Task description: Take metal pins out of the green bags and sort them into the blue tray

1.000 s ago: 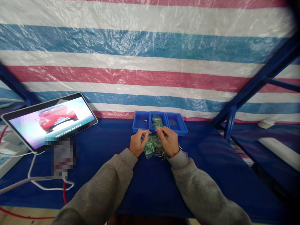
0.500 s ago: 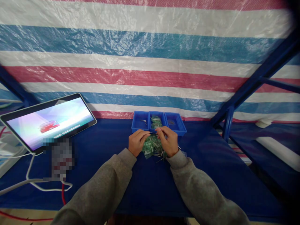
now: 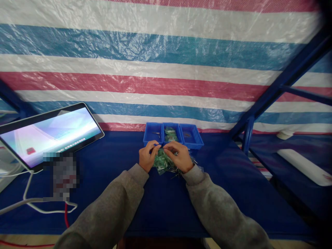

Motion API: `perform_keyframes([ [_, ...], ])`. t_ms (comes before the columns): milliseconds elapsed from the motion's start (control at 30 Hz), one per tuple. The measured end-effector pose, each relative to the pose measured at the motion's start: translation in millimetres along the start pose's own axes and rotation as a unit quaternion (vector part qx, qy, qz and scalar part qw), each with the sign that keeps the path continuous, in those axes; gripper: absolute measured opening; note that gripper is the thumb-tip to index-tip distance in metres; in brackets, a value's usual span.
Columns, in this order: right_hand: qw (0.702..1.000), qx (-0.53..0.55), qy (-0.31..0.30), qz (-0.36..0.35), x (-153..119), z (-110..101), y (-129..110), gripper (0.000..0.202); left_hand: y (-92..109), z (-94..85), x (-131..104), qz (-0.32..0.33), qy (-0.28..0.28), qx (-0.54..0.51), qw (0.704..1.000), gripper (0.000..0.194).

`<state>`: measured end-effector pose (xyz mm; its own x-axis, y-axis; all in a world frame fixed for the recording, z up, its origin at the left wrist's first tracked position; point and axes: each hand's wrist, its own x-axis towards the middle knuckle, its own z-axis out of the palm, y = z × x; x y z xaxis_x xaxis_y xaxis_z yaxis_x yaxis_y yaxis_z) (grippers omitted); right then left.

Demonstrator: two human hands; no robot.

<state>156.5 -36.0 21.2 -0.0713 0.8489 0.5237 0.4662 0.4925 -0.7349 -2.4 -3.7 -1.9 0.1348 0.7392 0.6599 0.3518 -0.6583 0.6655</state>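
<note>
My left hand (image 3: 147, 157) and my right hand (image 3: 179, 157) meet fingertip to fingertip just in front of three blue bins. Both are closed in a pinch on something small and thin that I cannot make out. Below and between them lies a pile of green-tinted plastic packets (image 3: 162, 162), with thin metal pieces (image 3: 175, 174) sticking out at its near side. In the left bin (image 3: 149, 136) are a few thin metal pieces. The middle bin holds green packets (image 3: 170, 134). Small dark pieces lie in the right bin (image 3: 194, 138).
A tilted screen (image 3: 52, 135) stands at the left of the blue table (image 3: 160, 211), with white and red cables near it. Blue metal bars (image 3: 249, 133) rise at the right, beyond which lies a long white object (image 3: 302, 167). Striped sheeting hangs behind.
The view has shifted slightly, so the whole scene sits a little further left. My fingertips have drawn closer together, and the thin piece between them shows less. The picture on the screen has changed.
</note>
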Motion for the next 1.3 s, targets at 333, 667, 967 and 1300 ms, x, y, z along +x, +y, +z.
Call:
perform_keyframes([
  [333, 0.998, 0.001, 0.062, 0.015, -1, -1, 5, 0.019, 8, -4.5, 1, 0.035, 0.0, 0.019, 0.999, 0.018],
  [667, 0.998, -0.009, 0.064, 0.006, -1, 1, 6, 0.018, 5, -4.5, 3, 0.05, -0.021, 0.034, 0.998, 0.023],
  [967, 0.997, -0.053, 0.049, 0.005, -1, 1, 5, 0.022, 5, -5.6, 0, 0.054, -0.01, 0.052, 0.997, 0.024],
  [1300, 0.995, -0.074, 0.07, 0.006, 1, 1, 12, 0.021, -1, -4.8, 36, 0.02, 0.035, 0.185, 0.982, 0.031],
])
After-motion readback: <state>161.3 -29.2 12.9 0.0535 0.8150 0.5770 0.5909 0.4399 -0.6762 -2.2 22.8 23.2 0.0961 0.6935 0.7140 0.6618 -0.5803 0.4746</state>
